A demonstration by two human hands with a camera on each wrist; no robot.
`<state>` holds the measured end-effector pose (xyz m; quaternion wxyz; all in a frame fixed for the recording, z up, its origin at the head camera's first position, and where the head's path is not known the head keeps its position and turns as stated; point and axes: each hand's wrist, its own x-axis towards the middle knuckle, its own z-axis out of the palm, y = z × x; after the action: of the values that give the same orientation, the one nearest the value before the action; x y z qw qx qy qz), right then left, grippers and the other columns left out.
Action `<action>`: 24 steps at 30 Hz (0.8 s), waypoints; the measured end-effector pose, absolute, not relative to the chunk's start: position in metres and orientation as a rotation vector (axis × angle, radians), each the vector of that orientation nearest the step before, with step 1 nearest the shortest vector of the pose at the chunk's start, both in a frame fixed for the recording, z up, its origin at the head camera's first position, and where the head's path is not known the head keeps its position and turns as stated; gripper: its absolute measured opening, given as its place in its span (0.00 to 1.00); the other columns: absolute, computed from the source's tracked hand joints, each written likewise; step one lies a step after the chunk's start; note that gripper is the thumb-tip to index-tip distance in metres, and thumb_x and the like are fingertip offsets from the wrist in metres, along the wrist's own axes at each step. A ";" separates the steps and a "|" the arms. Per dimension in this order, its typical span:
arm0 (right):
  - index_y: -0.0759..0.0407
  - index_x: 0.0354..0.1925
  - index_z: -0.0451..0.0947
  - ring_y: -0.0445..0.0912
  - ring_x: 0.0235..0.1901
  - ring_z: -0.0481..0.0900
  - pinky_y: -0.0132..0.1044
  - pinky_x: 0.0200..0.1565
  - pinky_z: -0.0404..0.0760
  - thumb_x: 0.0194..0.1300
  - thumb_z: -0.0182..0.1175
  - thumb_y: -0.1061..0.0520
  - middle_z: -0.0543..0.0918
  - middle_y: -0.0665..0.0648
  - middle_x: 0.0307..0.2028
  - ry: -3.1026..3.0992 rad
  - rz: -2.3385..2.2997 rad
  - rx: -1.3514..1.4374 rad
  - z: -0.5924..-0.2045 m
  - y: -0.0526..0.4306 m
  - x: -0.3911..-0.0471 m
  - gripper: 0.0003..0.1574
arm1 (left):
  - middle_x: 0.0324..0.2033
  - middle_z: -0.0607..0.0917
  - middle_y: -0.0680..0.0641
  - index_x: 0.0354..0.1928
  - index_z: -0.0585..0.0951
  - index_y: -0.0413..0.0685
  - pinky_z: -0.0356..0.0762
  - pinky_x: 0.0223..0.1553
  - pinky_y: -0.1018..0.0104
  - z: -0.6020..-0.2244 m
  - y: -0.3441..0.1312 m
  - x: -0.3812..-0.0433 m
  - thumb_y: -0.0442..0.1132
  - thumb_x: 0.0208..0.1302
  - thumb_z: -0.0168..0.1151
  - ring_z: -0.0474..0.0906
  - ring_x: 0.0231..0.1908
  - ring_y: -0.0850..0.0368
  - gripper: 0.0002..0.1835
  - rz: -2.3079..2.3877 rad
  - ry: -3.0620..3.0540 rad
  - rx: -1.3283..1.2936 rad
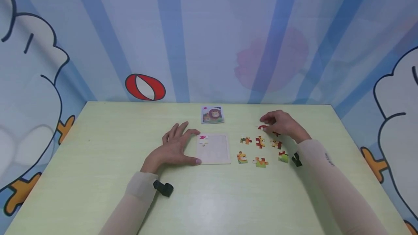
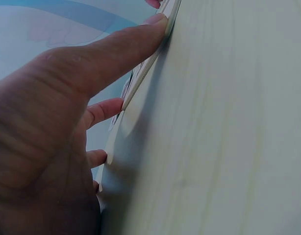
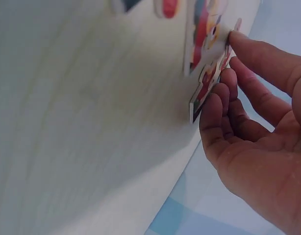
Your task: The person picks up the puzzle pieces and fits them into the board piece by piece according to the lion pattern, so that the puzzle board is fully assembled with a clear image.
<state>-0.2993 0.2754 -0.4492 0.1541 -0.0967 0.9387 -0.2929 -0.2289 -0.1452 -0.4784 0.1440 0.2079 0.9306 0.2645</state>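
Observation:
My left hand is spread at the left side of a shallow puzzle tray. Its thumb touches the tray's near left corner and its index finger the far left one; the left wrist view has the thumb against the tray's edge. One puzzle piece with a pink shape lies in the tray's far left corner. Over at the right, my right hand pinches a red puzzle piece between thumb and index finger, low over the table. Another piece lies by its curled fingers in the right wrist view.
Several loose pieces lie right of the tray, among them an orange one and a green one. Behind the tray is a lion picture card. A printed backdrop rises along the table's far edge.

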 end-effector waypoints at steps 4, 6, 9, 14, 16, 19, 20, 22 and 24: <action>0.65 0.61 0.83 0.60 0.54 0.82 0.55 0.58 0.81 0.73 0.67 0.59 0.85 0.67 0.54 2.714 -0.815 -0.283 -0.448 0.272 -0.298 0.21 | 0.88 0.44 0.41 0.79 0.65 0.66 0.38 0.79 0.23 -0.479 -0.146 -0.229 0.65 0.55 0.79 0.32 0.86 0.32 0.52 0.766 2.685 0.602; 0.65 0.60 0.83 0.60 0.55 0.82 0.56 0.58 0.81 0.74 0.67 0.59 0.85 0.68 0.55 2.711 -0.812 -0.273 -0.447 0.271 -0.298 0.20 | 0.88 0.44 0.41 0.79 0.65 0.66 0.38 0.79 0.23 -0.480 -0.146 -0.229 0.65 0.55 0.79 0.32 0.86 0.32 0.52 0.767 2.687 0.604; 0.65 0.60 0.82 0.60 0.55 0.81 0.56 0.59 0.81 0.74 0.66 0.59 0.84 0.68 0.55 2.709 -0.808 -0.255 -0.446 0.269 -0.297 0.20 | 0.88 0.44 0.41 0.79 0.65 0.66 0.38 0.79 0.23 -0.480 -0.146 -0.229 0.65 0.55 0.79 0.32 0.86 0.32 0.52 0.770 2.686 0.603; 0.63 0.57 0.80 0.57 0.50 0.79 0.51 0.54 0.81 0.73 0.68 0.59 0.84 0.66 0.52 2.743 -0.803 -0.236 -0.448 0.267 -0.296 0.18 | 0.88 0.44 0.41 0.79 0.65 0.65 0.38 0.79 0.23 -0.479 -0.146 -0.229 0.64 0.55 0.78 0.32 0.86 0.31 0.52 0.767 2.683 0.601; 0.62 0.56 0.80 0.55 0.48 0.79 0.48 0.51 0.81 0.73 0.68 0.59 0.84 0.65 0.50 2.761 -0.811 -0.230 -0.448 0.267 -0.296 0.16 | 0.87 0.44 0.40 0.79 0.65 0.65 0.38 0.79 0.23 -0.478 -0.146 -0.229 0.64 0.55 0.79 0.32 0.86 0.31 0.52 0.767 2.684 0.600; 0.60 0.54 0.81 0.54 0.46 0.81 0.46 0.47 0.81 0.73 0.68 0.58 0.85 0.64 0.49 2.787 -0.832 -0.234 -0.449 0.267 -0.296 0.14 | 0.87 0.44 0.40 0.79 0.65 0.65 0.38 0.79 0.23 -0.477 -0.145 -0.229 0.64 0.55 0.79 0.32 0.86 0.31 0.52 0.769 2.683 0.600; 0.60 0.54 0.81 0.54 0.46 0.81 0.45 0.46 0.81 0.74 0.68 0.58 0.86 0.64 0.49 2.794 -0.840 -0.235 -0.449 0.267 -0.296 0.14 | 0.87 0.44 0.40 0.79 0.65 0.65 0.38 0.79 0.23 -0.477 -0.145 -0.229 0.64 0.55 0.79 0.32 0.86 0.31 0.52 0.770 2.682 0.600; 0.59 0.54 0.82 0.55 0.46 0.83 0.44 0.45 0.82 0.75 0.67 0.56 0.87 0.65 0.50 2.808 -0.860 -0.237 -0.449 0.267 -0.296 0.13 | 0.88 0.44 0.40 0.79 0.65 0.65 0.38 0.79 0.23 -0.477 -0.145 -0.229 0.64 0.55 0.79 0.32 0.86 0.31 0.52 0.772 2.681 0.599; 0.59 0.55 0.83 0.54 0.44 0.85 0.43 0.42 0.83 0.76 0.67 0.55 0.89 0.66 0.50 2.818 -0.884 -0.226 -0.448 0.267 -0.296 0.14 | 0.88 0.44 0.40 0.79 0.65 0.65 0.38 0.79 0.23 -0.477 -0.145 -0.229 0.64 0.55 0.79 0.32 0.86 0.31 0.52 0.771 2.681 0.600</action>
<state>-0.2955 0.2669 -0.4484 0.0895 -0.0760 0.9475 -0.2973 -0.2288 -0.1449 -0.4774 0.1435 0.2082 0.9298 0.2674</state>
